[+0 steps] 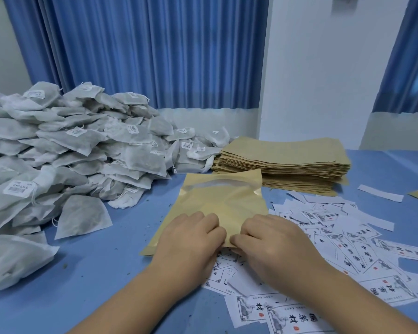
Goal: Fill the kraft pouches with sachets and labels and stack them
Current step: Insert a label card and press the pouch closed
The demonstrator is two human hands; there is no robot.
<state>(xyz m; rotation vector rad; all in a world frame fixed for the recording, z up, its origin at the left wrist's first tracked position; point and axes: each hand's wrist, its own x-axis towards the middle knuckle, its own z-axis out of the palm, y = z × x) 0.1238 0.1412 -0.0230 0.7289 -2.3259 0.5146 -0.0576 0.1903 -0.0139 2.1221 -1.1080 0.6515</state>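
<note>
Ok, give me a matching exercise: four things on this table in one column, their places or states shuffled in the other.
1. heap of sachets
2. stack of flat kraft pouches
3. loose kraft pouch
4. printed labels

A. scattered on the right
B. pinched by the left hand and right hand
C. piled high on the left
D. neatly stacked, behind the loose one

Pairs: 1-C, 2-D, 3-B, 4-A

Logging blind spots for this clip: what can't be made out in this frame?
Head view throughout.
1. The near edge of the kraft pouch, covered by the left hand and right hand holding it; its contents, hidden by the paper.
2. The sachet pile, cut off by the left edge.
3. Fine print on the labels, too small.
</note>
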